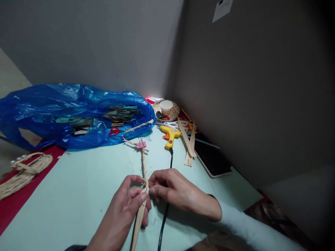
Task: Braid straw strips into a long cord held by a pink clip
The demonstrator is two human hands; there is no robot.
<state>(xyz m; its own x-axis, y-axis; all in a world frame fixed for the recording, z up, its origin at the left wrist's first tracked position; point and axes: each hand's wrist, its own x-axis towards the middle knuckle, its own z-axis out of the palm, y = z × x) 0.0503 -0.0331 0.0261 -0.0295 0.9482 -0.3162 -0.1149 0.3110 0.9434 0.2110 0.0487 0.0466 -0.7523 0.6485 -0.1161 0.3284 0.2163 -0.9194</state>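
Note:
A pale braided straw cord [143,164] runs toward me from a pink binder clip [141,144] at its far end. My left hand [132,200] is closed on the near end of the braid, thumb on top, where loose flat strands [139,221] hang down toward the table edge. From the right, my right hand [170,186] pinches at the same spot, thumb and fingers together against the braid. What exactly its fingertips hold is partly hidden. The black cable of the yellow glue gun [170,134] passes beneath my right hand.
A blue plastic bag [78,94] of dried strips lies back left, red scissors [115,131] beside it. A woven basket [175,111] with a white cup [166,106], flat straw strips [187,139] and a black tablet [211,155] are at the right. A woven straw sandal [34,167] sits far left.

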